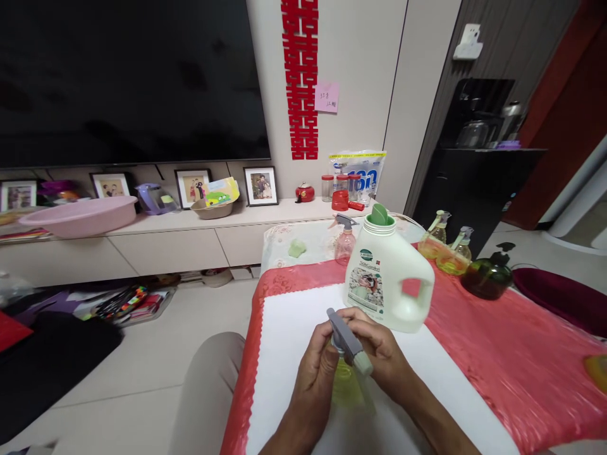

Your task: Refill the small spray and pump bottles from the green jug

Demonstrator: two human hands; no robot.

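Left hand [315, 363]: fingers closed around the neck of the spray bottle [348, 383]. Right hand [382, 344]: fingers closed on its grey trigger head [344, 335]. The bottle is inboard of the white mat's [279, 354] scalloped left edge; base contact cannot be determined from here. The jug [391, 294] stands at the far right corner.

Both bare forearms come in from the near edge, the left forearm [296, 426] rising steeply and the right forearm [429, 409] slanting in from the right, so that the hands nearly meet at the middle. The left hand [315, 366] is curled in a closed grip with its thumb toward the near side, while the right hand [380, 344] points leftward, its fingers bent and gripping; on the left, a trousered leg [208, 385] shows, bent at the knee.
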